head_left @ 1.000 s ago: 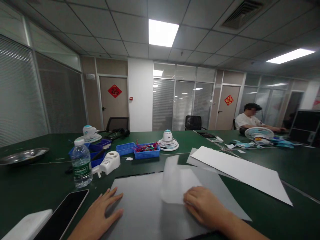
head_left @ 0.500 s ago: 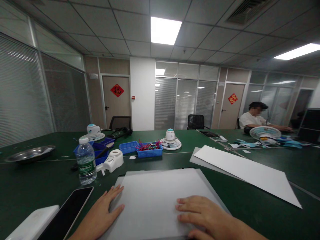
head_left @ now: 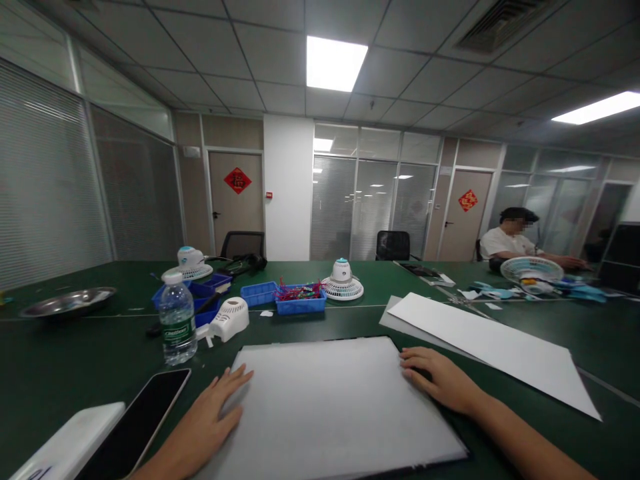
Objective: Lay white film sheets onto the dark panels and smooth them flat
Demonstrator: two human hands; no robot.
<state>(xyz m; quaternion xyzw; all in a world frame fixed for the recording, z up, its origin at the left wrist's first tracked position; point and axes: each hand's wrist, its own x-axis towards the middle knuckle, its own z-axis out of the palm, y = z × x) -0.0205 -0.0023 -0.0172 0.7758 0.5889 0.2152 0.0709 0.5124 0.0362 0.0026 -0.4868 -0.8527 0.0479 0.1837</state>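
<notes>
We touch the white sheet (head_left: 325, 407) | left hand (head_left: 213, 412), fingers apart, at its left edge | right hand (head_left: 443, 380), fingers slightly apart, at its right edge | phone (head_left: 140, 421) left of it

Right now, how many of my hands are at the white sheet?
2: your left hand at the left edge of the white sheet, and your right hand at its right edge, toward the far corner. Neither is hidden.
</notes>
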